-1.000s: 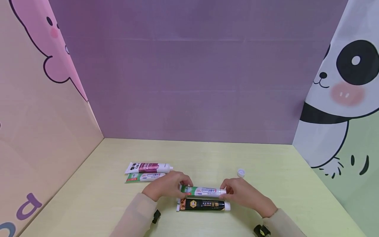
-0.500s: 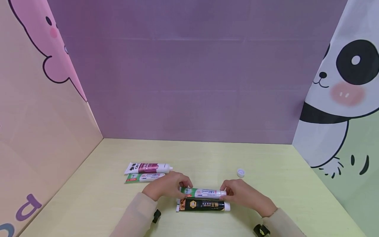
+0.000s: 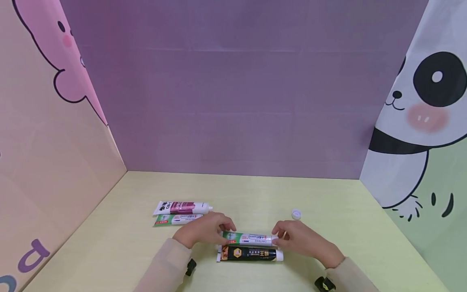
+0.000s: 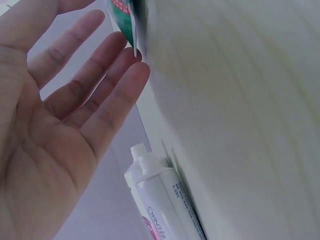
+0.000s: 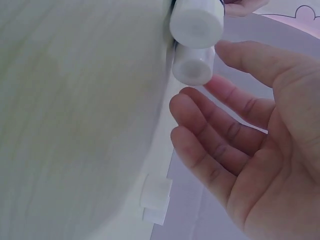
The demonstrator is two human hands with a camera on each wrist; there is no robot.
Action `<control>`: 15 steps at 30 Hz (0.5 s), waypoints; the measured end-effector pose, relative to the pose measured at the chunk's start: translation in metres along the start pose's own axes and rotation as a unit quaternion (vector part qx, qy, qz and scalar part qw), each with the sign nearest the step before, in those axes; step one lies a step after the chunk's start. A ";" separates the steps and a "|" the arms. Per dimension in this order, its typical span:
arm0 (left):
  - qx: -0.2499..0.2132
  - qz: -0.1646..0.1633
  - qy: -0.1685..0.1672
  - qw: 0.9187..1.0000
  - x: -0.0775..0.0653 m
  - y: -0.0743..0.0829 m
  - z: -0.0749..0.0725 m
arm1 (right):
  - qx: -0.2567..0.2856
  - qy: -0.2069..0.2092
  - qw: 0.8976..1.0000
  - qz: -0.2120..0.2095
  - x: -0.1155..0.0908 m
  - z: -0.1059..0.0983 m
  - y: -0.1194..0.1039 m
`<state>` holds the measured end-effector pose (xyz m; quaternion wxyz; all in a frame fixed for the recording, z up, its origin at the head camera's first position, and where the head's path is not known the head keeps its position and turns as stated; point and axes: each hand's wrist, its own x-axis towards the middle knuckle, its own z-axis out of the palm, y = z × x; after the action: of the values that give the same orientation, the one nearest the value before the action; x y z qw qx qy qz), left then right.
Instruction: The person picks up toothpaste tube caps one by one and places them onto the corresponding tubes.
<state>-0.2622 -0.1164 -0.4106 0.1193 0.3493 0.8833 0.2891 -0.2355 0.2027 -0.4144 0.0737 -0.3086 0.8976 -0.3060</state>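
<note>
A green-and-white toothpaste tube (image 3: 251, 238) lies just behind a black toothpaste tube (image 3: 249, 254), both pointing right. My left hand (image 3: 204, 229) is at the green-and-white tube's flat end, its thumb close to the near edge. In the left wrist view its fingers (image 4: 117, 100) are loosely extended beside the tube's edge. My right hand (image 3: 304, 239) has thumb and forefinger spread around the capped end. Its fingers (image 5: 220, 135) curve loosely near the white cap (image 5: 192, 70) in the right wrist view; whether they touch is hard to tell.
Further back on the left, a maroon-and-white toothpaste tube (image 3: 184, 208) with a bare nozzle lies beside another green-and-white tube (image 3: 178, 219), partly hidden by my left hand. A loose white cap (image 3: 296, 214) is on the table (image 3: 328, 194) behind my right hand. Walls stand around the table.
The green-and-white tube has come slightly nearer, against the black one. My right thumb and forefinger have eased apart from its capped end. The left hand has barely moved.
</note>
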 end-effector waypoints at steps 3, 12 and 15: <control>0.004 -0.001 0.005 1.000 -0.001 0.000 -0.002 | -0.012 0.015 1.000 -0.012 -0.002 -0.002 0.000; 0.012 0.004 0.020 1.000 -0.006 0.000 -0.013 | -0.037 0.051 0.997 -0.043 -0.007 -0.008 0.002; 0.017 0.008 0.023 1.000 -0.007 -0.002 -0.016 | -0.038 0.051 0.997 -0.034 -0.008 -0.010 0.003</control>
<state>-0.2647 -0.1295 -0.3987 0.0912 0.3514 0.8878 0.2829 -0.2339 0.2150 -0.4086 0.0059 -0.3251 0.9002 -0.2896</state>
